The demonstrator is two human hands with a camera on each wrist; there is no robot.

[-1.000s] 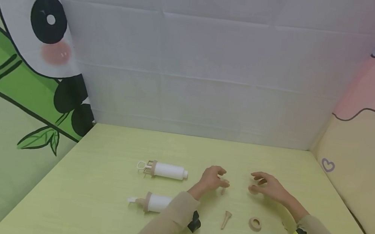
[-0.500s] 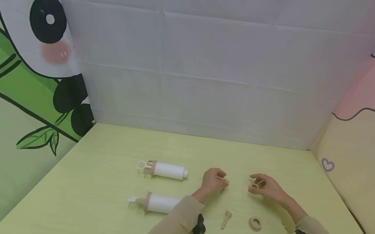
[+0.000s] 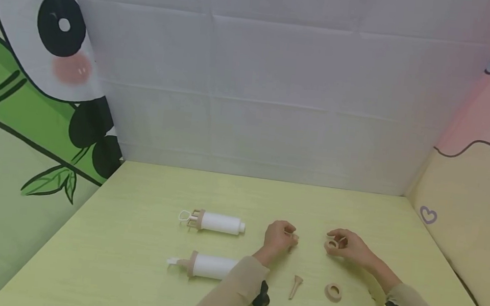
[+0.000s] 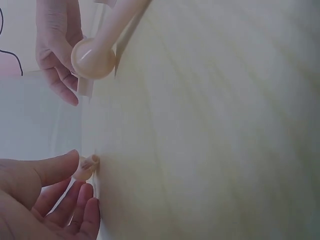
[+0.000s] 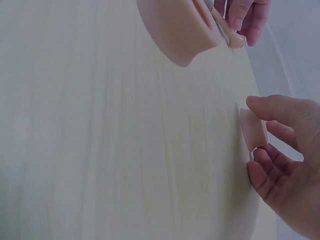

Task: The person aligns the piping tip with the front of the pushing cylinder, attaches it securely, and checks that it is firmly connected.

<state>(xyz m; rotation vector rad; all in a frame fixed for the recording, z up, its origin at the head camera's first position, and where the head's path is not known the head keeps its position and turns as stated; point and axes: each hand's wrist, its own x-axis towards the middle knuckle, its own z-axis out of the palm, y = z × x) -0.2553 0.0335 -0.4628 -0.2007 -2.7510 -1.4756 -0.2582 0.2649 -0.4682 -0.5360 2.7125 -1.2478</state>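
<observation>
My left hand (image 3: 278, 237) pinches a small beige funnel-shaped piece (image 4: 86, 169) between thumb and fingers, low over the table. Across from it, my right hand (image 3: 351, 247) holds a beige ring (image 5: 254, 131), thumb on one side and fingertips on the other; its hole shows in the head view. A second stemmed funnel-shaped piece (image 3: 296, 287) lies on the table nearer to me, looming large with its rounded head in the left wrist view. To its right lies another beige ring (image 3: 333, 292), partly seen close up in the right wrist view.
Two white cylinders with beige collars lie to the left: the farther cylinder (image 3: 221, 223) has a looped white handle, and the nearer cylinder (image 3: 212, 266) is partly covered by my left sleeve. A white sheet (image 3: 250, 99) hangs behind the yellow table (image 3: 144, 187).
My left hand has shifted slightly right and its fingers have drawn in on the funnel-shaped piece. The ring in my right hand has tipped so that its hole shows.
</observation>
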